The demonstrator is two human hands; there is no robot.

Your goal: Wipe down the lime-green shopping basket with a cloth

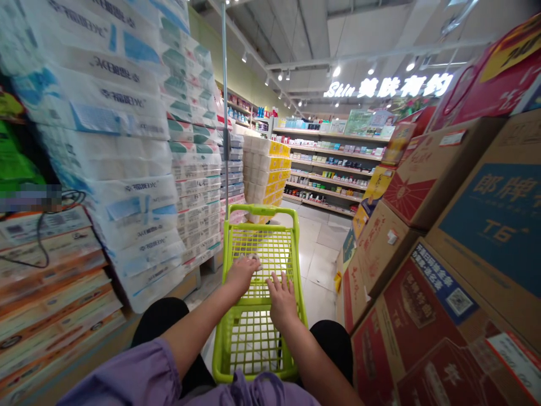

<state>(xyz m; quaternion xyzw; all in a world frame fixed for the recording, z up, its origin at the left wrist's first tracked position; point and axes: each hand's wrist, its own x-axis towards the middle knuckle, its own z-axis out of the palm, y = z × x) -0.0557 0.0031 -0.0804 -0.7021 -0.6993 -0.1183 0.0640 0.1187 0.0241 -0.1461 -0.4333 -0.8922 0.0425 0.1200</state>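
Note:
A lime-green plastic shopping basket (pixel 296 265) with grid walls and a raised handle stands between my knees. My left hand (pixel 242 275) is closed over the inner grid at the upper left of the basket. A small crumpled whitish wipe (pixel 255 258) shows at its fingertips; whether it is cloth or tissue I cannot make out. To the right of it, my right hand (pixel 282 299) lies with fingers spread against the grid near the right side, holding nothing. Through the mesh, the pale floor is visible.
Tall stacks of wrapped paper rolls (pixel 135 208) rise on the left. Cardboard cartons (pixel 422 316) are piled close on the right. A tiled aisle (pixel 315 242) runs ahead to shelves of small goods (pixel 329 149). A thin metal pole (pixel 225 113) stands beyond the basket.

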